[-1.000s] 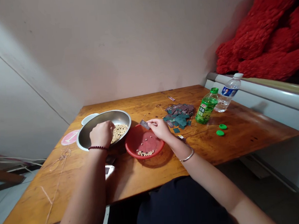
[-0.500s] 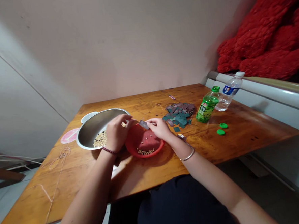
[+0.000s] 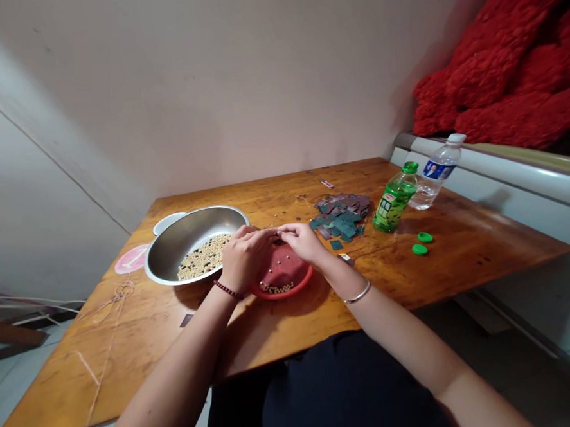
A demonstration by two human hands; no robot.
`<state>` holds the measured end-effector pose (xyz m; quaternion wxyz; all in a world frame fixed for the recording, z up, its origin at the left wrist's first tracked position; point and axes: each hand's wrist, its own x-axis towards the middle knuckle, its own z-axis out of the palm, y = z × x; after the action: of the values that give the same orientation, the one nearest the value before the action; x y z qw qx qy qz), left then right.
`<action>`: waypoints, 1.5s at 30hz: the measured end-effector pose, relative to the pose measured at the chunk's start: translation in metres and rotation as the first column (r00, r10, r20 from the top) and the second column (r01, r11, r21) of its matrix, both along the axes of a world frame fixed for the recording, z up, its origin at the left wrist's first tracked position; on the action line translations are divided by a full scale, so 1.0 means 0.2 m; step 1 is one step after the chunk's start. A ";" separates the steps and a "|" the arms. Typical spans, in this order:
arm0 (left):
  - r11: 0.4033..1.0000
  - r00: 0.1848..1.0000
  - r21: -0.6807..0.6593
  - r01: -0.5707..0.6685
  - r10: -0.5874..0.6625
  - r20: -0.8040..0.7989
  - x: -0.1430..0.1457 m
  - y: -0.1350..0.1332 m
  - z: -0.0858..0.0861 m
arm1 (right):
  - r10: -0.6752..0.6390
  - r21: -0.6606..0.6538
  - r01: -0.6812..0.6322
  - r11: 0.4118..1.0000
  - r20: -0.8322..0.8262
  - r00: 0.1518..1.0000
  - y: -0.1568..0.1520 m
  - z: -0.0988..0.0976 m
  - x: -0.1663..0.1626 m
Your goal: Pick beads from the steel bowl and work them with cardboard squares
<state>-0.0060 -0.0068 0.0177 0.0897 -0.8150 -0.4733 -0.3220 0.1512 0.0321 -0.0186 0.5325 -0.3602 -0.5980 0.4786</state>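
Note:
My left hand [image 3: 245, 258] reaches over the left side of a red mesh basket [image 3: 290, 294], its fingers closed together. What it holds, if anything, is hidden. My right hand [image 3: 303, 241] meets it above the basket's far rim, thumb and finger pinched on a small dark square piece [image 3: 279, 237], of which only a sliver shows. Below, pale beads [image 3: 277, 289] lie in the basket, mostly along its near side. A steel bowl [image 3: 159, 256] stands left of my hands, with many pale and some dark beads [image 3: 203, 255] in it.
A pile of dark green and brown squares [image 3: 343, 216] lies behind my right hand. Farther right stand a green bottle [image 3: 394, 203] and a clear water bottle [image 3: 432, 179], with green caps [image 3: 420, 250] nearby. Loose thread [image 3: 119, 294] and a pink disc [image 3: 132, 259] lie at left.
My left hand has moved right, from the bowl's edge to my right hand, and their fingertips now meet. The dark square is mostly covered, and more of the bowl's beads show.

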 end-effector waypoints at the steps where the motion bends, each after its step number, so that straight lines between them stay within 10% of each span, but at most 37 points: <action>1: 1.000 1.000 -0.001 0.011 -0.011 -0.019 0.00 0.00 0.00 | 0.005 -0.006 -0.005 1.000 -0.016 1.000 0.00 0.00 0.00; 7: 0.995 0.990 0.056 0.082 -0.075 -0.121 0.00 -0.01 0.00 | -0.021 -0.022 0.020 1.000 -0.035 0.999 0.01 -0.01 0.00; 19: 0.996 0.977 -0.084 0.028 -0.010 0.212 0.01 0.02 0.00 | -0.125 0.131 0.103 0.986 0.172 0.977 0.01 -0.05 0.01; 45: 0.996 0.997 0.074 -0.052 0.047 0.060 0.03 0.01 -0.02 | -0.161 0.122 0.136 0.983 0.230 0.960 -0.03 0.00 0.01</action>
<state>-0.0009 -0.0055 0.0135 0.1144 -0.7893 -0.4833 -0.3610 0.1529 0.0265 -0.0192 0.5095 -0.4306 -0.6532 0.3583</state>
